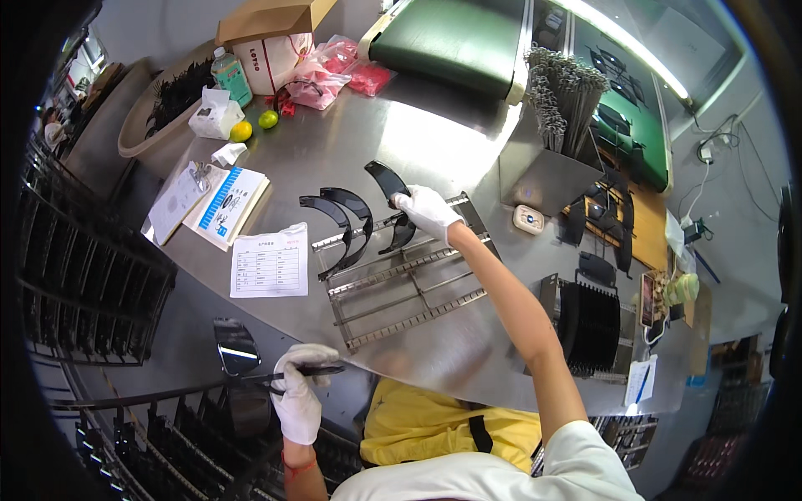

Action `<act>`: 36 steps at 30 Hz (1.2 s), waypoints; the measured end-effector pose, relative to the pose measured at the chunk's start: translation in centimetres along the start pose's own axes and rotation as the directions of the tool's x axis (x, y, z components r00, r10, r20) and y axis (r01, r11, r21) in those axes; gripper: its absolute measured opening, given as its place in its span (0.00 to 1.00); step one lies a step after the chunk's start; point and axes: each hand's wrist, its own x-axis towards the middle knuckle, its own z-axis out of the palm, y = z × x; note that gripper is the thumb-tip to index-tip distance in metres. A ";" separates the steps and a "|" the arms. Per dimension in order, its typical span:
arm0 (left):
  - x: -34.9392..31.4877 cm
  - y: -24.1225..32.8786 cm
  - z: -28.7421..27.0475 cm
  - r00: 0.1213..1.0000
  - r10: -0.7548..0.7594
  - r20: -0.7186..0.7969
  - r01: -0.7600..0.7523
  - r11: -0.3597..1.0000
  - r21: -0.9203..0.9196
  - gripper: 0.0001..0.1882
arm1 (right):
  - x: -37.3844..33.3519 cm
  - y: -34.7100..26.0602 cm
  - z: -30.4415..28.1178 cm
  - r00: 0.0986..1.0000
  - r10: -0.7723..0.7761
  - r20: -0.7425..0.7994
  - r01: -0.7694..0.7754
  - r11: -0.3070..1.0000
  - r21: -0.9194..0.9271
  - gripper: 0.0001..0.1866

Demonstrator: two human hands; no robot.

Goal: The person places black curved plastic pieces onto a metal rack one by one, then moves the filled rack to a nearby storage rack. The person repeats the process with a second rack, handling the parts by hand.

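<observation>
My right hand (426,210), in a white glove, is closed on a glossy black curved lens (386,182), held over a metal slotted rack (418,294). Two similar curved lenses (357,224) stand upright in the rack's slots, left of that hand. My left hand (301,391), also gloved, is low at the table's front edge. Its fingers wrap round a slim black tool (322,369) whose kind I cannot make out. A glossy dark lens (237,347) adjoins the tool's left end; the hand hides part of where they meet.
A printed form (269,263) and notebook (225,204) lie left of the rack. At right, another rack holds packed black lenses (589,326); a metal bin (547,175) holds wire hooks. Loaded racks (92,259) flank the table's left. A green conveyor (451,46) stands behind.
</observation>
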 end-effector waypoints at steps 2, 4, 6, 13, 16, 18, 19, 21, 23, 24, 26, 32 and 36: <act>-0.4 -0.7 -0.8 1.000 -0.008 -0.008 0.008 1.000 -0.009 0.28 | 1.5 -0.4 0.0 0.998 -0.047 0.031 0.051 0.985 -0.164 0.24; -0.7 -0.7 -0.8 0.998 -0.042 -0.036 0.043 0.999 0.013 0.29 | 2.2 -1.4 0.0 0.990 -0.060 0.128 0.096 0.949 -0.299 0.25; -0.6 -0.5 -0.3 0.996 -0.084 -0.023 0.084 0.996 0.003 0.30 | 3.1 -1.8 0.3 0.980 -0.070 0.187 0.140 0.910 -0.390 0.26; 3.7 2.1 4.1 0.983 0.130 0.127 -0.179 0.798 0.575 0.15 | -2.0 -8.1 -2.6 0.976 -0.031 0.214 0.114 0.913 -0.392 0.32; 5.4 3.3 5.7 0.871 0.019 0.491 -0.439 0.480 0.760 0.08 | -7.8 -10.5 -3.2 0.585 -0.614 0.530 0.756 0.650 -0.081 0.26; 4.2 -0.9 4.4 0.762 0.102 0.639 -0.470 0.766 0.438 0.14 | -10.6 -14.1 -3.9 0.643 -0.314 0.699 0.511 0.855 -0.085 0.20; 4.5 0.5 4.4 0.641 -0.257 0.724 0.197 0.966 0.168 0.18 | -10.9 -14.5 -5.7 0.613 -0.280 0.738 0.477 0.876 -0.064 0.19; 3.7 1.2 4.1 0.501 -0.264 0.824 0.685 0.703 -0.191 0.29 | -8.3 -11.2 -6.8 0.822 -0.370 0.432 0.395 0.918 0.033 0.19; 2.9 0.8 4.1 0.708 -0.365 0.604 0.601 0.761 -0.245 0.31 | -3.7 -6.5 -7.1 0.970 -0.235 0.058 0.213 0.943 0.256 0.14; 2.8 0.8 4.2 0.785 -0.396 0.475 0.554 0.792 -0.255 0.33 | -1.5 -4.3 -7.6 0.987 -0.160 -0.018 0.160 0.987 0.004 0.14; 2.1 1.7 3.1 0.916 -0.347 0.202 0.396 0.861 -0.318 0.30 | 0.9 -1.4 -6.5 0.989 -0.137 0.057 0.144 0.977 -0.156 0.16; 2.6 3.1 -3.5 0.181 0.982 0.043 -0.726 0.105 0.679 0.23 | 2.8 -0.1 -2.5 0.962 -0.269 0.040 0.251 0.822 -0.511 0.19; 13.6 9.7 -8.8 0.208 0.978 -0.001 -0.357 0.076 0.931 0.30 | 3.6 -2.7 -0.8 0.918 -0.281 0.280 0.397 0.639 -0.659 0.16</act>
